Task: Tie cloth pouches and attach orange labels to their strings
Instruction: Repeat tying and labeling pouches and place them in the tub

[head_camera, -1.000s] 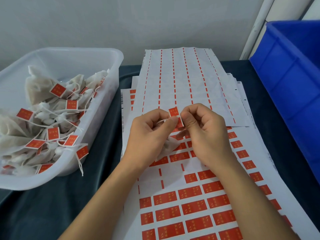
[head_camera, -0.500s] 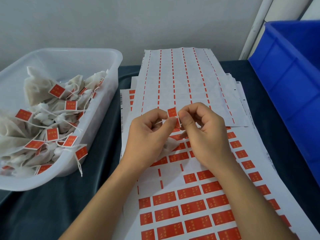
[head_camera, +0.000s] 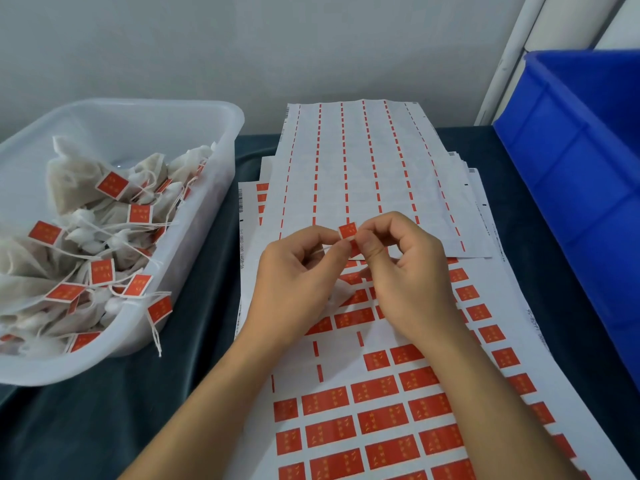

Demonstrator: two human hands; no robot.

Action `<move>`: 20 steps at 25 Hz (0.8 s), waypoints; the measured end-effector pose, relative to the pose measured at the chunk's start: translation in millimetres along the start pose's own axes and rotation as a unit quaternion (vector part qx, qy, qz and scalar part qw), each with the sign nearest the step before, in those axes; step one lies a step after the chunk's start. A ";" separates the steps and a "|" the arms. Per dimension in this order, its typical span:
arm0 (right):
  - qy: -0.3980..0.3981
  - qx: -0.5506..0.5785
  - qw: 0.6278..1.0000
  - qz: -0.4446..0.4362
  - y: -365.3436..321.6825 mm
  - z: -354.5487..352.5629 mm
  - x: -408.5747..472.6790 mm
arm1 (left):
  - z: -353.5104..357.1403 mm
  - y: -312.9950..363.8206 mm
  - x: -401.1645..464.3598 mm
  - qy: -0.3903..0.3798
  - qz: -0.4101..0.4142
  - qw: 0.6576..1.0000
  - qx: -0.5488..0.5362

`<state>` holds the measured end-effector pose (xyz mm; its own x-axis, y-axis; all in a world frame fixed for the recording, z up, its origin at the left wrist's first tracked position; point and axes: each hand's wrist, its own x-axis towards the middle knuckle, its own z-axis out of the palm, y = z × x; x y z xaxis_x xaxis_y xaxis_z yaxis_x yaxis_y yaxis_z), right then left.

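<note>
Both hands [head_camera: 349, 268] pinch an orange label [head_camera: 347, 231] (above the sticker sheet [head_camera: 381, 393]).

Two hands [head_camera: 349, 271], one clear tub [head_camera: 221, 140], one blue crate [head_camera: 571, 174].

Orange label [head_camera: 347, 231] upright, seemingly on string [head_camera: 320, 251]

— Where does the one view sit?

— On the person's head, tilted forward and down over the bench [head_camera: 194, 393], close enough that both forearms run in from the bottom edge.

— What frames it?

— A clear tub [head_camera: 221, 140] at the left, a blue crate [head_camera: 571, 188] at the right edge, the wall [head_camera: 242, 46] ahead. The lens is wide: straight edges bow.

— Any second view?

— None, so nothing is shared.
</note>
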<state>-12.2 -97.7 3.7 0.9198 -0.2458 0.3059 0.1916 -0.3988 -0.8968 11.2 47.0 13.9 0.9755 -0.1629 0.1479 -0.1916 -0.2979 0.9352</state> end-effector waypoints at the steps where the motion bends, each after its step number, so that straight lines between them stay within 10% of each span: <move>1: 0.010 -0.002 1.000 0.003 0.6 0.3 -0.3 | 1.5 -0.4 -1.3 0.003 -0.002 1.000 0.008; 20: 0.026 0.010 0.999 0.042 -3.3 -4.9 0.3 | 1.7 -0.9 -5.5 0.111 0.163 0.976 0.095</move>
<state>-14.2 -100.8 8.3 0.9143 -0.3228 0.2447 0.1217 -0.3572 -0.9261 5.9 46.5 11.7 0.8550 -0.0769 0.5130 -0.4912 -0.4377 0.7531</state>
